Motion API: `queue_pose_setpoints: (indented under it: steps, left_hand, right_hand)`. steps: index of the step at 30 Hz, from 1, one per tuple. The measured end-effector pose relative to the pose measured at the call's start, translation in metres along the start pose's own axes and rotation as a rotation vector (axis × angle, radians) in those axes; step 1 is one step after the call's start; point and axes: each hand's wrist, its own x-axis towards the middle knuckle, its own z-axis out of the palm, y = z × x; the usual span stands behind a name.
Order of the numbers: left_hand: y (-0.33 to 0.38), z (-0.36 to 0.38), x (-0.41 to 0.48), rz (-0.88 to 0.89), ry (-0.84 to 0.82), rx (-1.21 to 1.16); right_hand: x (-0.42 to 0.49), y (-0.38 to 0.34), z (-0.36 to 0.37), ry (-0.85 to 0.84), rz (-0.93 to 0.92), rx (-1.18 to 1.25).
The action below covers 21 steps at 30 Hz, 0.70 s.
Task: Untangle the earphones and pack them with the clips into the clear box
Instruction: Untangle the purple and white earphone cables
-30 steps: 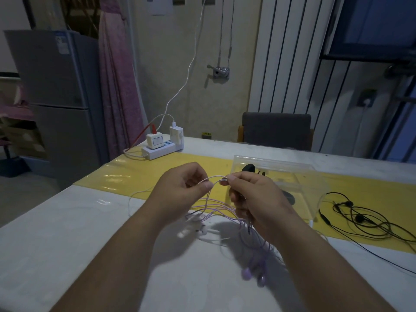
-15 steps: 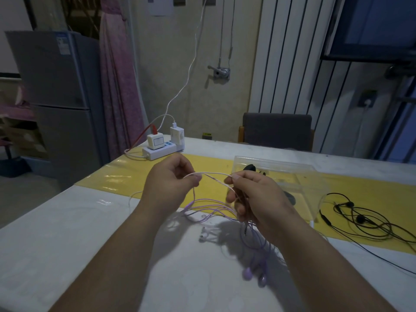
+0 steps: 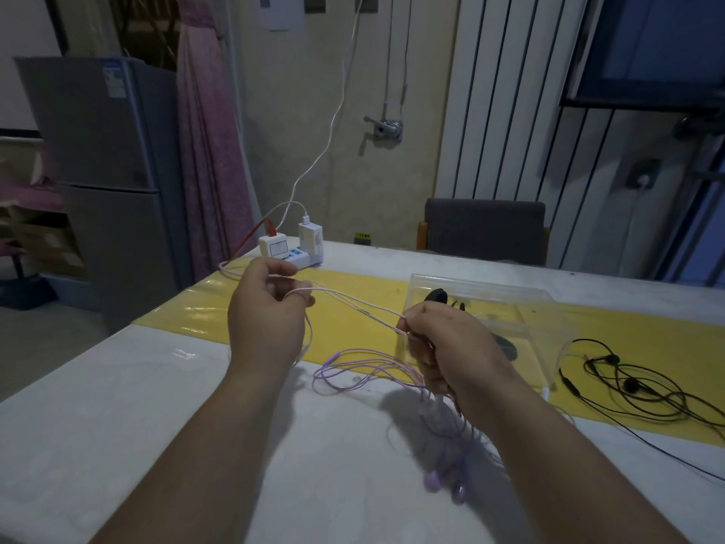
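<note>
Left hand (image 3: 266, 320) and right hand (image 3: 451, 351) pinch the purple earphones (image 3: 433, 480) — limp, light cord, probably best gripped beside the tangle at the right's six o'clock.

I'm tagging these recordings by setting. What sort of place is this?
Likely a room in a home, perhaps a kitchen-dining area: a grey fridge stands at the left, a pink curtain hangs beside it, and a cushioned chair sits behind the long table, which carries a power strip.
</note>
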Motion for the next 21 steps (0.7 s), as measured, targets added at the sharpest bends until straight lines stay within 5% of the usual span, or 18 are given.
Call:
queue_pose_setpoints:
  steps: [8,13,21]
  left_hand:
    - [-0.002,0.000,0.004,-0.030,0.059,0.018]
    - [-0.005,-0.002,0.001,-0.013,-0.175,0.277]
    - [-0.003,0.006,-0.010,0.316,-0.621,0.627]
  right_hand:
    - [0.001,0.003,0.002,0.043,-0.014,-0.086]
    - [0.001,0.003,0.000,0.107,-0.099,-0.223]
    - [0.002,0.005,0.001,0.127,-0.159,-0.251]
